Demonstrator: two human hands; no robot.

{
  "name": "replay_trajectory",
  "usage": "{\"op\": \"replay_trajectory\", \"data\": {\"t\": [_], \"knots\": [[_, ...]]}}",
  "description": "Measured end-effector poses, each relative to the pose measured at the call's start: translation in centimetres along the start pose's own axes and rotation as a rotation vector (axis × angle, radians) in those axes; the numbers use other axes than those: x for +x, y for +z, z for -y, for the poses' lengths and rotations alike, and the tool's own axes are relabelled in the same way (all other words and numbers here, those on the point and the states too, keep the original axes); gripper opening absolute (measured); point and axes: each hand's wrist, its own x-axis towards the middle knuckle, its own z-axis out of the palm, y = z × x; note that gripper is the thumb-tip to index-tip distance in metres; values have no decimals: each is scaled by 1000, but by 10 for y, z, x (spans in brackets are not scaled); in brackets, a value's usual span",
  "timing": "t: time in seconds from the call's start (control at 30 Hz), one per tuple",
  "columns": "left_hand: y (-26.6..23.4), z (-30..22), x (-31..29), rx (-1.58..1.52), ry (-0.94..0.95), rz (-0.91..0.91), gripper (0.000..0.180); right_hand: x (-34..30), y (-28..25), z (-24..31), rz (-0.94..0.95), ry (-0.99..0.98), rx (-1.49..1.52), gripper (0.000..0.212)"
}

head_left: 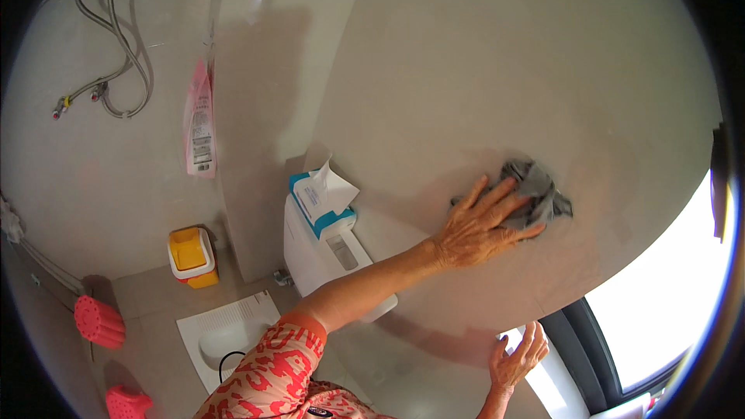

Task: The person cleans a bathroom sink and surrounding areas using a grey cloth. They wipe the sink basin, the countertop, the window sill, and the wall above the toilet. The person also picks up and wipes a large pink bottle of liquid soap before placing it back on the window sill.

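In the head view, the crumpled grey cloth (537, 188) lies against the beige wall (434, 70) at three o'clock from centre. The person's left hand (481, 229) covers its near edge, fingers spread apart rather than clamped, probably because a flat palm spreads pressure while the wall backs the cloth. Towards five o'clock, the right hand (518, 357) is at the white windowsill (557, 384), fingers loosely together, thumb apart, perhaps for balance; firm contact cannot be told. At nine o'clock, a tissue box (310, 200) sits on the white tank (304, 254), likely for easy reach.
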Motion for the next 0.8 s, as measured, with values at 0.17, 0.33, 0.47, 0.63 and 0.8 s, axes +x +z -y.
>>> {"op": "replay_trajectory", "data": {"t": [0.17,0.33,0.47,0.63,0.8], "knots": [[-18,62,11,-35,-204,-63,64,-2,4,-2,8,-12,3,57],[-36,122,17,20,-442,-180,58,-1,3,-4,27,-39,-15,57],[-44,164,13,-48,-618,-274,57,-4,5,-3,16,-14,-49,53],[-49,188,11,-86,-836,-354,57,-2,3,-3,1,-59,-27,56],[-37,153,3,-72,-736,-361,59,3,0,1,25,-11,-28,58]]}}
